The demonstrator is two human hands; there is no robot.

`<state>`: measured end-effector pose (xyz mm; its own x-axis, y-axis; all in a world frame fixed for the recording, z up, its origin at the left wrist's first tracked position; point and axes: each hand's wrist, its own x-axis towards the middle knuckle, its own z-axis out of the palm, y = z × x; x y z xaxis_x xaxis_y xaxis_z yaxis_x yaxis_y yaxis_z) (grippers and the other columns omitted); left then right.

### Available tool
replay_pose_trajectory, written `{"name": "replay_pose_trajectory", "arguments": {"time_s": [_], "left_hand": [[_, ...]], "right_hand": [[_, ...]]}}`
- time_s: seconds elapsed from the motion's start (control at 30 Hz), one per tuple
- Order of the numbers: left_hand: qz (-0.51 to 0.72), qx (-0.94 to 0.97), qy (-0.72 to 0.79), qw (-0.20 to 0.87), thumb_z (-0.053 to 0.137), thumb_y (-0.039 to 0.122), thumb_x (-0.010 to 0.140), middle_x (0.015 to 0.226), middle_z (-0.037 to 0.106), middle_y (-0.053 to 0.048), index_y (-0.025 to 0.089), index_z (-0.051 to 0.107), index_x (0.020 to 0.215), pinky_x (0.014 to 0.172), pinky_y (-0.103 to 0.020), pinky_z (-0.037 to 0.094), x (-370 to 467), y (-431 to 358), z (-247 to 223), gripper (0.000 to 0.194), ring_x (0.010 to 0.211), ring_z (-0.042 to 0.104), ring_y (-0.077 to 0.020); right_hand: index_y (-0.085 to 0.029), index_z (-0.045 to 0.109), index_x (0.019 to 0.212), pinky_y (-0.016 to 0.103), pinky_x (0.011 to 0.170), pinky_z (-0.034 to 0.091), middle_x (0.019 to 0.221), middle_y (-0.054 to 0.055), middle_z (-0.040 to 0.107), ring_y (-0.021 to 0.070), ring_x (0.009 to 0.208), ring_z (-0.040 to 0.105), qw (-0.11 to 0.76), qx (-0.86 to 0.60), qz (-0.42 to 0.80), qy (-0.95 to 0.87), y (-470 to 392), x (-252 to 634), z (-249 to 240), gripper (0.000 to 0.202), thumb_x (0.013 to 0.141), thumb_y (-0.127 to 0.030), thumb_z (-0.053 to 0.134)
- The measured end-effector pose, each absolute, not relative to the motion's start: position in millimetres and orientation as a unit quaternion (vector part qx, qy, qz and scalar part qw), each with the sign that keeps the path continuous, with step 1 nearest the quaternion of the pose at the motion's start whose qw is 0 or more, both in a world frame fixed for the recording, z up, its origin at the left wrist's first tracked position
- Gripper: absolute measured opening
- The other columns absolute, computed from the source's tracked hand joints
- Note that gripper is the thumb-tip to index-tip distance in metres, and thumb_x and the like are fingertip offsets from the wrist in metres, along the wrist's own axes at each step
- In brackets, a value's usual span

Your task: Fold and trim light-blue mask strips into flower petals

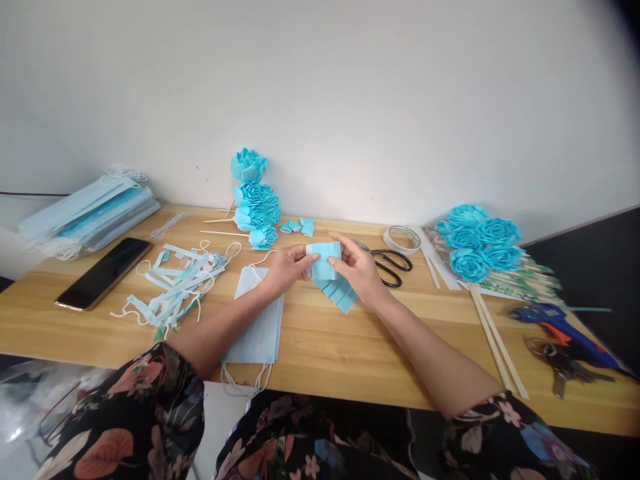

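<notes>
Wooden table (325, 367); light-blue fabric (325, 259) in hands (361, 272), folded flat above, pleated below.

A light-blue rectangle of face-mask fabric (324, 255) is resting pinched between the left hand (289, 269) and right hand (361, 272) above the counter (325, 353), while pleated blue fabric (341, 295) is fanning out beneath, slanting down rightward.
</notes>
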<state>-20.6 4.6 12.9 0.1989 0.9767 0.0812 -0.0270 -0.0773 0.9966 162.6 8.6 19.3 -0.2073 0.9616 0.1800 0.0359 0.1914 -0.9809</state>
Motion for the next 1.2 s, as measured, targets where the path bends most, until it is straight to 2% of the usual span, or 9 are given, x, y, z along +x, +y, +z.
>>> {"name": "replay_pose_trajectory", "arguments": {"time_s": [0.1, 0.23, 0.37, 0.5, 0.6, 0.7, 1.0, 1.1, 1.2], "left_hand": [[0.482, 0.564, 0.426, 0.518, 0.069, 0.057, 0.077, 0.063, 0.066, -0.004, 0.014, 0.063, 0.07, 0.049, -0.021, 0.046, -22.3, 6.0, 11.9, 0.044, 0.05, 0.056, -0.0097], [0.508, 0.543, 0.442, 0.503, 0.068, 0.056, 0.077, 0.071, 0.069, -0.006, 0.014, 0.062, 0.072, 0.048, -0.021, 0.045, -24.2, 9.9, 10.7, 0.042, 0.056, 0.059, -0.0113], [0.476, 0.586, 0.46, 0.467, 0.064, 0.051, 0.082, 0.07, 0.069, -0.006, 0.015, 0.064, 0.071, 0.052, -0.023, 0.044, -24.8, 9.8, 8.3, 0.037, 0.056, 0.057, -0.0118], [0.4, 0.737, 0.427, 0.339, 0.062, 0.037, 0.085, 0.078, 0.073, -0.006, 0.019, 0.073, 0.081, 0.066, -0.029, 0.046, -22.9, 4.9, 3.3, 0.022, 0.068, 0.062, -0.0167], [0.34, 0.832, 0.357, 0.255, 0.059, 0.03, 0.087, 0.093, 0.075, -0.008, 0.022, 0.075, 0.09, 0.083, -0.036, 0.047, -20.3, 2.0, -1.1, 0.019, 0.088, 0.065, -0.023], [0.292, 0.876, 0.309, 0.229, 0.058, 0.027, 0.087, 0.103, 0.074, -0.01, 0.022, 0.075, 0.093, 0.09, -0.039, 0.045, -18.9, 1.9, -5.0, 0.019, 0.098, 0.064, -0.0249], [0.289, 0.876, 0.268, 0.278, 0.063, 0.032, 0.086, 0.083, 0.071, -0.008, 0.021, 0.071, 0.072, 0.085, -0.035, 0.045, -18.7, -0.1, -0.9, 0.019, 0.086, 0.064, -0.023], [0.285, 0.875, 0.261, 0.293, 0.063, 0.034, 0.087, 0.083, 0.072, -0.008, 0.021, 0.072, 0.075, 0.082, -0.033, 0.045, -18.8, -4.0, 3.4, 0.02, 0.085, 0.065, -0.0224], [0.277, 0.875, 0.269, 0.291, 0.06, 0.036, 0.09, 0.086, 0.073, -0.009, 0.021, 0.073, 0.081, 0.078, -0.031, 0.044, -19.5, -7.6, 7.9, 0.022, 0.083, 0.066, -0.0216]], "right_hand": [[-0.022, 0.066, 0.116, 0.03, 0.072, 0.052, 0.094, 0.001, 0.071, 0.0176, 0.082, 0.063, 0.495, -0.417, 0.502, -0.573, 16.3, 172.7, 27.6, 0.045, 0.073, -0.037, 0.071], [-0.02, 0.071, 0.09, 0.032, 0.064, 0.052, 0.082, 0.002, 0.072, 0.018, 0.071, 0.063, 0.482, -0.427, 0.538, -0.544, 27.6, 198.0, 44.2, 0.034, 0.066, -0.043, 0.076], [-0.018, 0.072, 0.08, 0.028, 0.054, 0.048, 0.068, 0.001, 0.069, 0.015, 0.058, 0.059, 0.401, -0.426, 0.588, -0.558, 23.6, 219.2, 66.1, 0.033, 0.06, -0.043, 0.083], [-0.018, 0.068, 0.073, 0.025, 0.043, 0.038, 0.057, -0.001, 0.062, 0.0114, 0.046, 0.051, 0.335, -0.421, 0.61, -0.581, 10.4, 232.2, 80.4, 0.032, 0.061, -0.043, 0.083], [-0.018, 0.066, 0.073, 0.026, 0.043, 0.039, 0.057, 0.0, 0.061, 0.0124, 0.047, 0.052, 0.316, -0.419, 0.619, -0.584, 2.5, 238.7, 79.1, 0.034, 0.06, -0.045, 0.082], [-0.018, 0.065, 0.073, 0.028, 0.05, 0.045, 0.061, 0.001, 0.064, 0.0149, 0.054, 0.057, 0.293, -0.408, 0.626, -0.597, -2.2, 242.0, 72.2, 0.036, 0.06, -0.046, 0.082], [-0.018, 0.071, 0.097, 0.024, 0.058, 0.047, 0.084, 0.001, 0.073, 0.0121, 0.063, 0.062, 0.378, -0.444, 0.605, -0.542, 17.8, 219.0, 43.2, 0.037, 0.068, -0.04, 0.079], [-0.019, 0.069, 0.108, 0.029, 0.067, 0.051, 0.094, 0.004, 0.075, 0.0167, 0.075, 0.067, 0.393, -0.457, 0.544, -0.584, 32.8, 203.5, 32.8, 0.04, 0.074, -0.04, 0.073], [-0.02, 0.065, 0.122, 0.036, 0.081, 0.052, 0.102, 0.007, 0.075, 0.0219, 0.091, 0.069, 0.386, -0.509, 0.37, -0.675, 41.2, 195.6, 27.9, 0.046, 0.077, -0.031, 0.069]]}}
